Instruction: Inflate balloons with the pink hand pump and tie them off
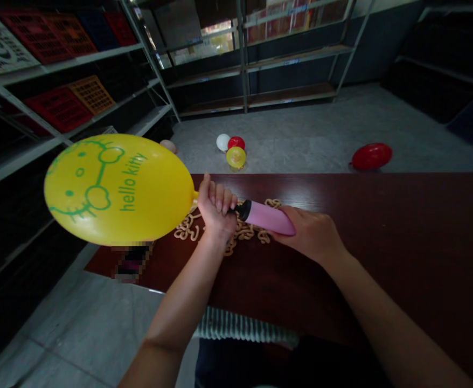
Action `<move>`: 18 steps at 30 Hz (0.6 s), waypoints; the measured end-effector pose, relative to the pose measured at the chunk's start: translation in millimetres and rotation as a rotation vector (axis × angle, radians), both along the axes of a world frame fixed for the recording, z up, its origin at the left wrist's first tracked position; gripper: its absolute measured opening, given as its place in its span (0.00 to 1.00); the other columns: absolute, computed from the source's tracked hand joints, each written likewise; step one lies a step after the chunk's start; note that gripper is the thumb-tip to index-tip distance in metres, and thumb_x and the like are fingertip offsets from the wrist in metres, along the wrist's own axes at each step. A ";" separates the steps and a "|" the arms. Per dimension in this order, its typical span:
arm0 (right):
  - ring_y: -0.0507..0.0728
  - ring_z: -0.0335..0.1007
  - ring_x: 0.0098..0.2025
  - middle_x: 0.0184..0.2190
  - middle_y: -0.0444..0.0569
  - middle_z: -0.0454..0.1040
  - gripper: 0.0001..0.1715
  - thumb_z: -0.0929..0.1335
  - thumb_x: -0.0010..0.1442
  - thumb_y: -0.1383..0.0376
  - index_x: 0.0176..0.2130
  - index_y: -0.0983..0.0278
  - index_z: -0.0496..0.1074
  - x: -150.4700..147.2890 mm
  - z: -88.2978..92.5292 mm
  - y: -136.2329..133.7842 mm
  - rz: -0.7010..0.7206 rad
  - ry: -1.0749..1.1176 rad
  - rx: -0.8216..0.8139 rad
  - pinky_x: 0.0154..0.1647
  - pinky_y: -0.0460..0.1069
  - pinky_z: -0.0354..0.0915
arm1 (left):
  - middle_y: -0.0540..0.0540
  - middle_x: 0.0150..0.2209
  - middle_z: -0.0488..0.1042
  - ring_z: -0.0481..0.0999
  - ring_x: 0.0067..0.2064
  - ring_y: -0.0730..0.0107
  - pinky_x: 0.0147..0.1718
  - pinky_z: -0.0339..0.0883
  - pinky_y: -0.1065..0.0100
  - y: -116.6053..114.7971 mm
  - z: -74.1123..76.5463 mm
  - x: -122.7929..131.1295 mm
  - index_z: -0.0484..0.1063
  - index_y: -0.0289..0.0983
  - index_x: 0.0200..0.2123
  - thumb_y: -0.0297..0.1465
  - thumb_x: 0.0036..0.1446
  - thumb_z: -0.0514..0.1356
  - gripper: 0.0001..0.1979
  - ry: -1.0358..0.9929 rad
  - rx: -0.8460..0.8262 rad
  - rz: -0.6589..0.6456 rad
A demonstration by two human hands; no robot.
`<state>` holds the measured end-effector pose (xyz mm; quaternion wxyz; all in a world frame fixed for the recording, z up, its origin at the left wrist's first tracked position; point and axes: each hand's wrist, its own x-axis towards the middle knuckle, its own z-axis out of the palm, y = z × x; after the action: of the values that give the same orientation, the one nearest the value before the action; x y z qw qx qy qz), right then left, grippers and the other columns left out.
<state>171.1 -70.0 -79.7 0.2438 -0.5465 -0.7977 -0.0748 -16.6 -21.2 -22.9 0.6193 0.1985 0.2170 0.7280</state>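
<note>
- Yellow balloon (pixel 119 188), one: extending left of the hands, above the table (pixel 402 242); filling appearing well advanced, separation from the pump seemingly remaining.
- Left hand (pixel 216 207): grip clenching around balloon neck and nozzle end.
- Right hand (pixel 315 231): grip grasping pink pump (pixel 266 217).
- Beige loops (pixel 186 229): lying beneath.
- Floor balloons (pixel 236 157), several: resting beyond, looking already filled.

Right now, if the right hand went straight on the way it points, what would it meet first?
Probably the left hand, closed at the neck of the yellow balloon. The right hand, gripping the pink pump, points along it that way, though depth is hard to judge.
</note>
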 end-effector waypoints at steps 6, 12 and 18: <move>0.60 0.78 0.36 0.41 0.52 0.81 0.31 0.68 0.57 0.47 0.53 0.63 0.73 -0.7 0.9 4.5 0.023 0.018 0.025 0.33 0.52 0.67 | 0.57 0.10 0.43 0.44 0.11 0.81 0.13 0.44 0.71 8.7 -0.9 -12.5 0.42 0.38 0.16 0.32 0.66 0.52 0.28 0.011 -0.061 0.038; 0.59 0.78 0.37 0.41 0.50 0.81 0.30 0.67 0.59 0.45 0.51 0.61 0.73 0.9 -0.9 9.5 0.034 0.006 0.046 0.35 0.51 0.66 | 0.56 0.10 0.43 0.43 0.11 0.80 0.13 0.43 0.71 11.5 2.4 -21.0 0.44 0.38 0.15 0.30 0.67 0.50 0.28 -0.021 -0.053 0.059; 0.62 0.77 0.40 0.41 0.50 0.80 0.28 0.66 0.59 0.44 0.51 0.57 0.72 21.4 0.2 13.2 0.028 -0.044 0.016 0.38 0.54 0.67 | 0.57 0.10 0.43 0.44 0.11 0.81 0.13 0.43 0.71 15.1 6.2 -38.7 0.45 0.38 0.14 0.32 0.66 0.53 0.28 -0.008 -0.003 0.103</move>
<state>192.4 -56.9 -79.5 0.2318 -0.5314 -0.8098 -0.0897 -55.3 -6.1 -16.7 0.5822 0.1833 0.2255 0.7593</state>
